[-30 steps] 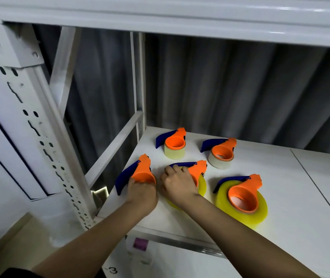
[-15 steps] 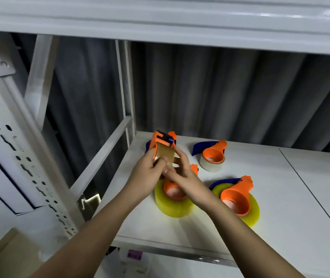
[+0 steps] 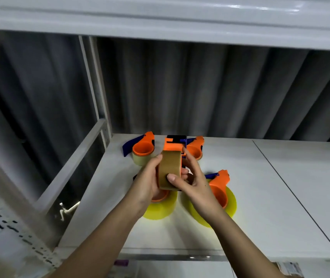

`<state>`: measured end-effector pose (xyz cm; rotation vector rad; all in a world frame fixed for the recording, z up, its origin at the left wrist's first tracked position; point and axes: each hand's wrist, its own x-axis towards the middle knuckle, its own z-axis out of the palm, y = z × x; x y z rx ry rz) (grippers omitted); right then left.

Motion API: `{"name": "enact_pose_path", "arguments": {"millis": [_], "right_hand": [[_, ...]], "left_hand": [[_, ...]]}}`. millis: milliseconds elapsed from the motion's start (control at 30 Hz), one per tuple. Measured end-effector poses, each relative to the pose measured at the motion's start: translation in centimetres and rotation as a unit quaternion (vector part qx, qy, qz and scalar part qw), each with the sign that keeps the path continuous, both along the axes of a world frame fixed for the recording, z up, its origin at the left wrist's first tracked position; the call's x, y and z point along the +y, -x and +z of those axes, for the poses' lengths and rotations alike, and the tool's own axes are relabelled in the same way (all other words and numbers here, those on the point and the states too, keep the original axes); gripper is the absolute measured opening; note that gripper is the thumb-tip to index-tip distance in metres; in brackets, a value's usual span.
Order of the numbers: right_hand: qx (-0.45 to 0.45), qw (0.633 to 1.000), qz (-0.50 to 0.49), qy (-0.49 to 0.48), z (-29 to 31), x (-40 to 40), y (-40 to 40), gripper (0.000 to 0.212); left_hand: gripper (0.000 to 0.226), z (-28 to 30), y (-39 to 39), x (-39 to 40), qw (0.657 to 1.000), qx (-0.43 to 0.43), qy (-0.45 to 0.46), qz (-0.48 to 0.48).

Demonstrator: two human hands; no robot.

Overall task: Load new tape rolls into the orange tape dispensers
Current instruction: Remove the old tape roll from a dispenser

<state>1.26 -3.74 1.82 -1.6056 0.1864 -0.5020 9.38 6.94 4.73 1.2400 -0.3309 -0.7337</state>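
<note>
Both hands hold one dispenser (image 3: 175,146) with its brown tape roll (image 3: 169,167) up over the shelf (image 3: 260,197). The left hand (image 3: 147,185) cups the roll's side, and the right hand (image 3: 195,181) pinches it, thumb on the tape face. It looks light and stiff, its face slick; better held by the edges. Four more dispensers lie from ten to four o'clock.
</note>
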Motion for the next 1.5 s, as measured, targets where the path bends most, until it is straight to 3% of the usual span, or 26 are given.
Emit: {"name": "enact_pose_path", "arguments": {"millis": [67, 133, 300, 533, 700, 833, 1067, 1500], "right_hand": [[0.002, 1.000, 0.015, 0.018, -0.2, 0.0, 0.3, 0.077], [0.004, 0.999, 0.032, 0.024, -0.3, 0.0, 0.4, 0.076], [-0.003, 0.999, 0.017, 0.028, 0.1, 0.3, 0.3, 0.081], [-0.023, 0.996, -0.053, 0.074, 0.0, 0.2, 0.3, 0.065], [-0.027, 0.996, -0.050, 0.073, 0.3, 0.2, 0.3, 0.073], [-0.033, 0.993, -0.065, 0.091, 0.2, 0.3, 0.2, 0.076], [-0.037, 0.980, -0.115, 0.156, -0.7, 0.4, -0.2, 0.074], [-0.037, 0.972, -0.156, 0.173, -0.3, 0.7, -0.2, 0.054]], "left_hand": [[0.054, -0.1, -0.1, -0.5, 1.000, 0.012, -0.019, -0.007], [0.051, -0.5, 0.2, -0.9, 0.999, 0.010, -0.033, 0.033], [0.065, -0.3, 1.4, -1.5, 0.999, 0.022, -0.010, 0.036], [0.053, 0.0, 1.1, -1.3, 0.995, 0.061, -0.003, 0.077], [0.048, 1.2, 1.1, -1.1, 0.993, 0.070, -0.012, 0.097], [0.053, 1.4, 1.1, -1.3, 0.993, 0.052, -0.023, 0.100], [0.041, 1.1, 1.0, -1.8, 0.988, 0.001, -0.058, 0.143], [0.019, 2.2, 1.3, -2.6, 0.983, 0.081, -0.031, 0.164]]}}
